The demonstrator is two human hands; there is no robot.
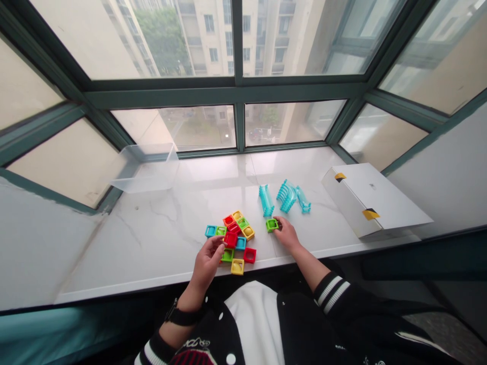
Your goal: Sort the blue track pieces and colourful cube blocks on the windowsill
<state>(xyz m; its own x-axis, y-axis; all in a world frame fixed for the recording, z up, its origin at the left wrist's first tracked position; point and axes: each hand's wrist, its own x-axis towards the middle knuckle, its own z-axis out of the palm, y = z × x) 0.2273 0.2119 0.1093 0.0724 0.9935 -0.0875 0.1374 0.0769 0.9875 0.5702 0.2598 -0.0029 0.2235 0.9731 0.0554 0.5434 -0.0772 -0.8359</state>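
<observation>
My left hand (208, 257) pinches the edge of a red block (230, 240) above a loose heap of square plastic blocks. Under and around it lie a green block (227, 255), a blue block (241, 243), a yellow block (237, 266) and several more in the same colours. To the right of the heap, my right hand (286, 233) has its fingers closed on a green block (272, 225) at the counter surface. Just behind that block lies a straight clear-teal track piece (266, 201). A curved teal track piece (286, 195) and a smaller teal piece (303, 199) lie beside it.
A clear plastic bin (152, 180) stands at the back left of the white marble-patterned counter (160, 253). On the right is a white box (380, 197) with yellow-and-black tabs. Windows with green frames (213, 97) enclose the back and sides.
</observation>
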